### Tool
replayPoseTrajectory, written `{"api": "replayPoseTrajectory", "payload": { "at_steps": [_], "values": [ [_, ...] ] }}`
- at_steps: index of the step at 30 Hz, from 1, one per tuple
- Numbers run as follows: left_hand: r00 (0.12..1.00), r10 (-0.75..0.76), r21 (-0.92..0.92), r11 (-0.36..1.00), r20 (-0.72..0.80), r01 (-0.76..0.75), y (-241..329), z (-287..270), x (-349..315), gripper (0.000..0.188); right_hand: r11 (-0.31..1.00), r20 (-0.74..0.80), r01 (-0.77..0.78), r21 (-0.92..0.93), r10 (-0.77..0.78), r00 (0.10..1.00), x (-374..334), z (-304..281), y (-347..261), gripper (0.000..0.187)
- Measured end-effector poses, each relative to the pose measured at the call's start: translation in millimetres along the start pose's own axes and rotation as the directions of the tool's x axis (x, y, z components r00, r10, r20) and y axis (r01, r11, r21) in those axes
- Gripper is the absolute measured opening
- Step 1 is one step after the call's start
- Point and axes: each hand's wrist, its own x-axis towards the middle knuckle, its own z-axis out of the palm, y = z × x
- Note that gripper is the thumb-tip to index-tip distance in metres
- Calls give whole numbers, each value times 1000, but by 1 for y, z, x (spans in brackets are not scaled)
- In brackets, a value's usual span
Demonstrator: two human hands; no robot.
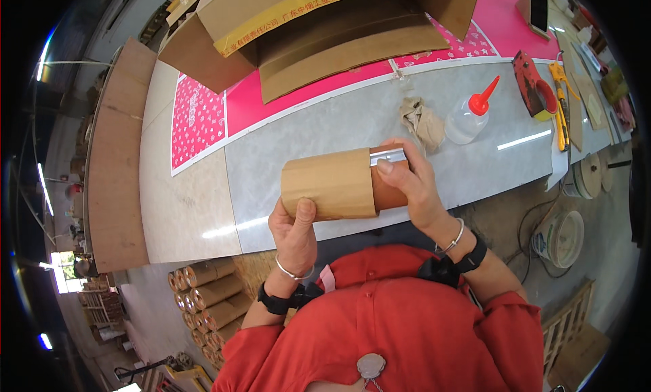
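A brown corrugated cardboard sleeve (329, 183) lies sideways between my hands, above the near edge of the grey table (285, 138). Out of its right end sticks an orange-brown cylinder (390, 197) with a shiny silver strip (387, 157) along its upper side. My left hand (296, 234) is closed round the sleeve's left end, thumb on its near side. On the right, my right hand (424, 188) grips the cylinder's protruding end, with its thumb against the silver strip. How far the cylinder reaches inside the sleeve is hidden.
An open cardboard box (352, 63) sits on pink printed sheets (251, 107) at the back. Right of my hands are crumpled brown paper (422, 121), a red-tipped squeeze bottle (468, 117), a red tape dispenser (532, 87) and a yellow cutter (560, 107). Wrapped rolls (213, 297) are stacked below left.
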Motion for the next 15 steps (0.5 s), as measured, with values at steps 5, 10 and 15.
{"api": "replayPoseTrajectory", "payload": {
  "at_steps": [5,10,15],
  "values": [
    [988,-129,13,992,78,129,5,-5,-2,34,968,47,-203,149,198,979,7,-2,4,34],
    [972,-222,45,975,73,220,-6,-12,-5,35,953,-47,-230,195,243,969,11,5,11,30],
    [977,-209,63,976,34,207,-4,-6,-5,34,972,-122,-102,214,130,984,14,12,13,26]
  ]
}}
